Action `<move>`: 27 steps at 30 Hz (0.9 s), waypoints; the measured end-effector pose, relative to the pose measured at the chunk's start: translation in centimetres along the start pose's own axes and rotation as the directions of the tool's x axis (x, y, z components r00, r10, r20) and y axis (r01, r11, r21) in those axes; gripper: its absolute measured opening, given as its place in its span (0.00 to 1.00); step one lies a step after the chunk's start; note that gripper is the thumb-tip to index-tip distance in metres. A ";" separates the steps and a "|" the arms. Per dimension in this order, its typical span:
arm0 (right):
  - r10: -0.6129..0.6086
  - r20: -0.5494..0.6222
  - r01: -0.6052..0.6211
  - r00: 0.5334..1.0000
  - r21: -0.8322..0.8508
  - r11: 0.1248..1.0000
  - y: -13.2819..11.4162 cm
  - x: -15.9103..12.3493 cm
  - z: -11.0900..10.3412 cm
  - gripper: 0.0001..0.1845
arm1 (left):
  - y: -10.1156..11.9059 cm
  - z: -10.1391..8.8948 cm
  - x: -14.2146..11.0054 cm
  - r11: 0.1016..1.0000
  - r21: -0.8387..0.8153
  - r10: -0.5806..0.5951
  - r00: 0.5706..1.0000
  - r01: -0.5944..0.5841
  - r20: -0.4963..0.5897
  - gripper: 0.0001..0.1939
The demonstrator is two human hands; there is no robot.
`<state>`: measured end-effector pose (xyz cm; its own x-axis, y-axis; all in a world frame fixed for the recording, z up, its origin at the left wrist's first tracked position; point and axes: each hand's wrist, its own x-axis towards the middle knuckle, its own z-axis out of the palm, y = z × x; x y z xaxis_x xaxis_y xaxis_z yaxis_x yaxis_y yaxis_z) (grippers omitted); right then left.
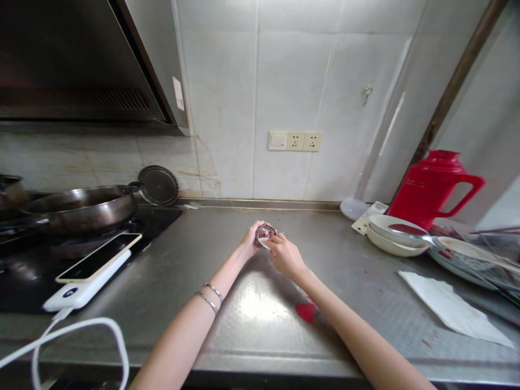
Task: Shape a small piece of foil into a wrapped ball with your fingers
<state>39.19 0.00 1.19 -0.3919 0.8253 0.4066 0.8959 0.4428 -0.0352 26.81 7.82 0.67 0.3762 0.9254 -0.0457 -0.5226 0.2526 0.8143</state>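
Both my hands meet above the middle of the steel counter [260, 303]. My left hand [251, 240] is closed around a small clear glass cup [264, 235] holding something pale. My right hand [285, 254] pinches at the cup's rim from the right side, fingers curled. Two thin bracelets [212, 296] sit on my left wrist. A small red object [306, 311] lies on the counter under my right forearm, partly hidden.
A dark pan [81, 208] sits on the stove at left, a round lid [158, 186] behind it. A phone on a white power bank [91, 271] with a cable lies near the stove. White bowls [396, 234], a red jug [434, 187] and a paper sheet [450, 309] are right.
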 end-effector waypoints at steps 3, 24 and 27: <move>0.117 -0.004 -0.114 0.993 0.175 0.978 -0.8 0.0 0.9 0.16 | -0.7 0.5 0.0 0.990 -0.108 0.089 0.994 -0.096 -0.063 0.11; -0.395 0.133 0.414 0.909 -0.174 0.894 2.0 -0.8 -1.3 0.12 | 2.7 -1.8 -0.7 0.898 0.300 -0.375 0.917 0.323 0.135 0.31; -0.373 0.128 0.392 0.919 -0.191 0.900 1.8 -0.7 -1.2 0.12 | 2.4 -1.7 -0.6 0.879 0.350 -0.372 0.925 0.324 0.079 0.23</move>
<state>41.35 -0.16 1.98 -0.7209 0.6381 0.2704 0.6929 0.6546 0.3024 24.02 8.36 1.68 0.6029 0.7393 -0.2998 -0.0693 0.4228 0.9036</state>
